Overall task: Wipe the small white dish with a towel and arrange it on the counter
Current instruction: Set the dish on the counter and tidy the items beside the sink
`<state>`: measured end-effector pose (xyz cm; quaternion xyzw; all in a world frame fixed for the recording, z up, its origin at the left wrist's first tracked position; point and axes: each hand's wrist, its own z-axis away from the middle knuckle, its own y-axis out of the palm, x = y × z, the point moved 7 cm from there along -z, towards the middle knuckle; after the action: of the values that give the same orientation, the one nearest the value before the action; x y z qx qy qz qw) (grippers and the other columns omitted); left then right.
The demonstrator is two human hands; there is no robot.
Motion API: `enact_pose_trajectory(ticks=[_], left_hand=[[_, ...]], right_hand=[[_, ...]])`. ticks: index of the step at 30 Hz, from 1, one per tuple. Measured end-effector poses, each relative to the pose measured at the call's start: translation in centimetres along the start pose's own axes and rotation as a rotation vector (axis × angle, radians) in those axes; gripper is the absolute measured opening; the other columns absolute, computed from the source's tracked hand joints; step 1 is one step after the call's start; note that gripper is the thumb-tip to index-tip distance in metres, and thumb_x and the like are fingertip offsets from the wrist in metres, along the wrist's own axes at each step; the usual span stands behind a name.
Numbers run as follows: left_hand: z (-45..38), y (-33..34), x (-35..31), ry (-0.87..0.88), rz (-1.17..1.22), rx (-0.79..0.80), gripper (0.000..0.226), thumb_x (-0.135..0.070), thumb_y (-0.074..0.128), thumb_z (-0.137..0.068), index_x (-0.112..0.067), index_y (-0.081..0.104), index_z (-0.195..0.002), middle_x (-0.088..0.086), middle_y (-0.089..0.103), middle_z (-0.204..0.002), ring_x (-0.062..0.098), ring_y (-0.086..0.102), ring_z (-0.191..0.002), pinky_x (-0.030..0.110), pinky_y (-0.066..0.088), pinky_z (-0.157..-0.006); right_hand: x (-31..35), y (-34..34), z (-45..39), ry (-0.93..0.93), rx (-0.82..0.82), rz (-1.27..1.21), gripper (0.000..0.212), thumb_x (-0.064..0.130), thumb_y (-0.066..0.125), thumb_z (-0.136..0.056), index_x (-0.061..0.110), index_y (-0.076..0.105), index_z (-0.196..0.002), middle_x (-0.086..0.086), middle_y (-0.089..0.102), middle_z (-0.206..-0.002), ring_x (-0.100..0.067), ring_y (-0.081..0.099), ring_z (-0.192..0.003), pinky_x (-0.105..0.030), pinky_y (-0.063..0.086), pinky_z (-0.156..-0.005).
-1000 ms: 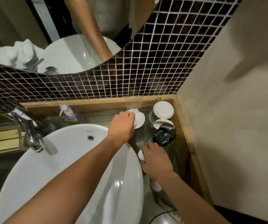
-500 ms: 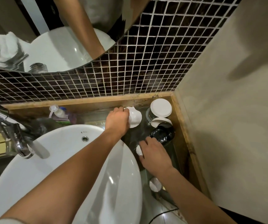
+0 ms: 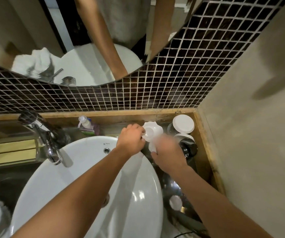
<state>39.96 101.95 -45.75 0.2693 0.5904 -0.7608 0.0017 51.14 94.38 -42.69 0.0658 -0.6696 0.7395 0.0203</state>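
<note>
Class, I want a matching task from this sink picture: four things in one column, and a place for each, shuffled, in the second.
Things:
1. tap
2. soap bottle
3. white dish
4. round white lid

Places:
A. in the far right corner of the counter, on a jar
B. left of the basin
C. at the left hand's fingertips, behind the basin's right side
D. against the back ledge, between the tap and the hands

Pairs: 1-B, 2-D, 3-C, 4-A
</note>
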Motion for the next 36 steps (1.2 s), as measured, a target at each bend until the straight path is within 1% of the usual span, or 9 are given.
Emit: enact_pose_trajectory(ticks=[2,5,9,12,17,23,30,33,36], left_hand=[[0.4,-0.4,0.5,-0.002,0.017,-0.007,0.035,-0.025,0.055,-0.09,-0.025,0.06,-0.125,-0.003,0.056,-0.129,0.018,0.046,-0.121,0.034,0.034,-0.102],[0.5,-0.4,0.8,0.014,0.038,-0.024,0.033,-0.026,0.057,-0.09,-0.026,0.061,-0.122,-0.004,0.057,-0.128,0.016,0.046,-0.119,0.033,0.034,-0.101],[0.1,-0.1,0.5,0.029,0.076,-0.083,0.03,-0.026,0.062,-0.089,-0.026,0.065,-0.118,-0.007,0.06,-0.126,0.014,0.049,-0.115,0.032,0.036,-0.1],[-0.3,0.3,0.1,0.051,0.069,-0.076,0.03,-0.026,0.062,-0.089,-0.026,0.065,-0.119,-0.006,0.06,-0.127,0.014,0.049,-0.116,0.033,0.037,-0.101],[-1.3,1.0,-0.5,0.098,-0.042,-0.031,0.033,-0.027,0.06,-0.088,-0.024,0.062,-0.121,-0.003,0.057,-0.132,0.018,0.046,-0.124,0.034,0.034,-0.104],[-1.7,1.4,-0.1,0.082,-0.056,-0.008,0.034,-0.028,0.061,-0.087,-0.023,0.062,-0.121,-0.002,0.055,-0.133,0.02,0.045,-0.124,0.035,0.035,-0.103],[-1.4,0.8,-0.3,0.099,-0.079,-0.021,0.032,-0.028,0.059,-0.088,-0.024,0.062,-0.12,-0.001,0.057,-0.131,0.019,0.046,-0.123,0.035,0.035,-0.103],[-0.7,0.3,-1.3,0.135,-0.111,-0.026,0.034,-0.03,0.057,-0.089,-0.025,0.062,-0.123,-0.001,0.058,-0.128,0.019,0.048,-0.118,0.035,0.037,-0.1],[0.4,-0.2,-2.7,0.165,-0.115,-0.047,0.034,-0.031,0.057,-0.09,-0.025,0.062,-0.123,-0.002,0.059,-0.124,0.017,0.049,-0.112,0.033,0.038,-0.096]], right_hand=[[-0.3,-0.5,-1.1,0.013,-0.028,0.057,0.035,0.027,0.073,-0.078,0.009,0.067,-0.106,-0.011,0.065,-0.093,-0.026,0.057,-0.08,-0.035,0.048,-0.065],[-0.8,-0.7,-2.5,0.016,-0.06,0.117,0.033,0.031,0.067,-0.085,0.012,0.066,-0.111,-0.009,0.067,-0.097,-0.023,0.057,-0.082,-0.032,0.047,-0.067],[-1.1,0.0,-4.6,0.028,-0.009,0.091,0.037,0.031,0.074,-0.083,0.013,0.063,-0.114,-0.008,0.068,-0.102,-0.022,0.06,-0.086,-0.032,0.054,-0.075],[-1.2,0.9,-6.1,0.043,0.046,0.025,0.047,0.027,0.076,-0.082,0.012,0.057,-0.123,-0.009,0.066,-0.113,-0.024,0.061,-0.1,-0.034,0.056,-0.085],[-1.4,2.7,-8.0,0.074,0.133,0.052,0.047,0.022,0.067,-0.088,0.017,0.047,-0.131,-0.01,0.056,-0.127,-0.028,0.055,-0.115,-0.039,0.053,-0.09],[-2.4,4.0,-8.9,0.135,0.202,0.006,0.047,0.022,0.065,-0.09,0.018,0.048,-0.134,-0.009,0.052,-0.133,-0.029,0.05,-0.123,-0.04,0.048,-0.099],[-2.5,3.0,-7.4,0.108,0.151,-0.019,0.045,0.022,0.065,-0.09,0.015,0.05,-0.132,-0.01,0.052,-0.131,-0.03,0.053,-0.119,-0.04,0.052,-0.097],[-2.2,1.5,-5.8,0.048,0.031,-0.021,0.039,0.022,0.07,-0.088,0.013,0.058,-0.124,-0.01,0.061,-0.12,-0.025,0.058,-0.107,-0.035,0.055,-0.09],[-1.8,0.4,-3.5,0.016,-0.008,-0.028,0.028,0.021,0.065,-0.089,0.014,0.06,-0.116,-0.008,0.062,-0.11,-0.023,0.058,-0.096,-0.031,0.054,-0.08]])
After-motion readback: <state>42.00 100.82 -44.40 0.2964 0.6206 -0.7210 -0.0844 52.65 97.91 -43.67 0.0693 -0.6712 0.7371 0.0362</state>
